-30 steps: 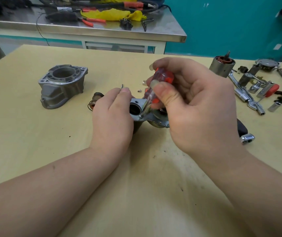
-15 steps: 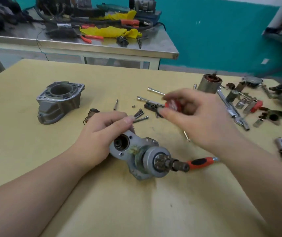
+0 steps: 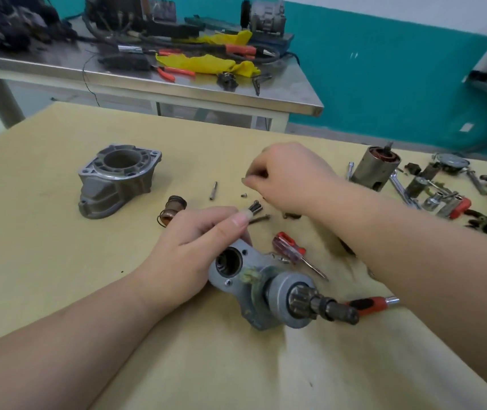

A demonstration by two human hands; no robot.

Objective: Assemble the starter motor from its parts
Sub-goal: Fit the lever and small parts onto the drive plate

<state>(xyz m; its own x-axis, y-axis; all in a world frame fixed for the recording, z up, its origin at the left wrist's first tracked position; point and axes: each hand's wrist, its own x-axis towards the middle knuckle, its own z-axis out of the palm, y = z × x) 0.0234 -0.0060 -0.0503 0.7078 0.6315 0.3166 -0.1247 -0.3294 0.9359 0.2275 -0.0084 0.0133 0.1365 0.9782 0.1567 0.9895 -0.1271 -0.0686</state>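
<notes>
Low in the middle of the frame, the starter motor housing (image 3: pixel 254 279) lies on the yellow table (image 3: pixel 44 247), its toothed gear shaft (image 3: pixel 319 306) pointing toward the lower right. The left hand (image 3: pixel 189 250) grips the housing at its left end, fingers curled round the flange beside a round opening, thumb stretched along the top.

The right hand (image 3: pixel 289 179) is above it, near the centre of the frame, fingers curled and fingertips drawn together as if pinching something small (too tiny and blurred to name). Just below that hand lie loose bolts (image 3: pixel 255 207) and a small screw (image 3: pixel 243 195); a pin (image 3: pixel 213 190) lies a little to their left.

A red-handled screwdriver (image 3: pixel 291 250) lies on the table just right of the housing, tip toward the lower right. A red and black ratchet handle (image 3: pixel 372 303) shows behind the gear shaft.

At the left of the frame stands a grey cast cover (image 3: pixel 118 182), and near it a small coil (image 3: pixel 173 210). At the upper right is a wound cylinder (image 3: pixel 376 168) among wrenches and scattered parts.
</notes>
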